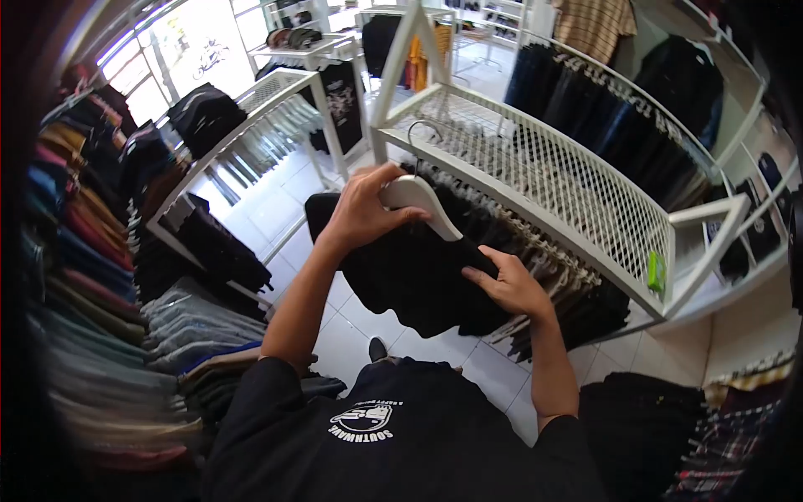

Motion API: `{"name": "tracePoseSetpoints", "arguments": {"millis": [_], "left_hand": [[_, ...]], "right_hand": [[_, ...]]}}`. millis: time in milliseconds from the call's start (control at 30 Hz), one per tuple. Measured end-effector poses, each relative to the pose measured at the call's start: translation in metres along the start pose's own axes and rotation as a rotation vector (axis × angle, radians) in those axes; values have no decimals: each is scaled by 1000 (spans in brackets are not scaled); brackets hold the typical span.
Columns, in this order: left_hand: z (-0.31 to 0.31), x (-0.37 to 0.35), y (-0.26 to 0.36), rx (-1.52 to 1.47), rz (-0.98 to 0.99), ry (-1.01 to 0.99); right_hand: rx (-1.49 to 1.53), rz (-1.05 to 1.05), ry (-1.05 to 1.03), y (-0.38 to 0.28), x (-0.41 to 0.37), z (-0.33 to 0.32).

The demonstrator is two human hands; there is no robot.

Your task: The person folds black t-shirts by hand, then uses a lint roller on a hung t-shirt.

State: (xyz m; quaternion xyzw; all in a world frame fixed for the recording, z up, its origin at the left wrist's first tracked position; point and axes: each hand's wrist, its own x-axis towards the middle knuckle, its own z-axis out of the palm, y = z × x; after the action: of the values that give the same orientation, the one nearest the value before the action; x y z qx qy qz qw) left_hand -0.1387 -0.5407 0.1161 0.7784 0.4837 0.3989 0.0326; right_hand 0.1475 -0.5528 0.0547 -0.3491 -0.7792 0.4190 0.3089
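A pale clothes hanger (425, 199) with a metal hook is in front of me, and a black garment (401, 268) hangs from it. My left hand (365, 207) is closed around the top of the hanger, close below the hook, with its thumb along the front. Lower and to the right, my right hand (512, 284) grips the garment at its shoulder, thumb in front; the far fingers are partly hidden. One end of the hanger lies inside the black cloth. Whether the garment is a shirt or something else cannot be made out.
Just beyond my hands stands a white metal rack (569, 184) with a mesh top, clothes hanging beneath it. A green packet (656, 271) lies on its right end. Densely hung clothes (92, 226) line the left side. Dark trousers (602, 109) hang at the back right, above the tiled floor (493, 376).
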Motion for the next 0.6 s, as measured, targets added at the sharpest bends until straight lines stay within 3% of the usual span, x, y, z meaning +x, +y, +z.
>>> {"name": "tracePoseSetpoints", "arguments": {"millis": [33, 67, 133, 167, 200, 300, 400, 533, 600], "left_hand": [[0, -3, -5, 271, 145, 270], [4, -15, -10, 266, -29, 337], [8, -35, -3, 142, -458, 291], [13, -45, -10, 54, -554, 227], [16, -52, -13, 30, -616, 169], [10, -66, -33, 35, -672, 212], [-27, -72, -43, 93, -710, 193], [-71, -85, -51, 325, -603, 96], [-84, -82, -55, 241, -555, 147]], "right_hand": [[2, 123, 15, -9, 7, 11], [2, 107, -11, -16, 17, 24], [-90, 297, 49, -31, 34, 57], [3, 42, 133, -11, 43, 84], [-18, 42, 115, -17, 49, 102], [39, 62, 37, -32, 63, 145], [339, -51, -130, -7, 80, 159], [229, -110, 125, 11, 103, 129], [156, -107, 244, -1, 102, 105]]}}
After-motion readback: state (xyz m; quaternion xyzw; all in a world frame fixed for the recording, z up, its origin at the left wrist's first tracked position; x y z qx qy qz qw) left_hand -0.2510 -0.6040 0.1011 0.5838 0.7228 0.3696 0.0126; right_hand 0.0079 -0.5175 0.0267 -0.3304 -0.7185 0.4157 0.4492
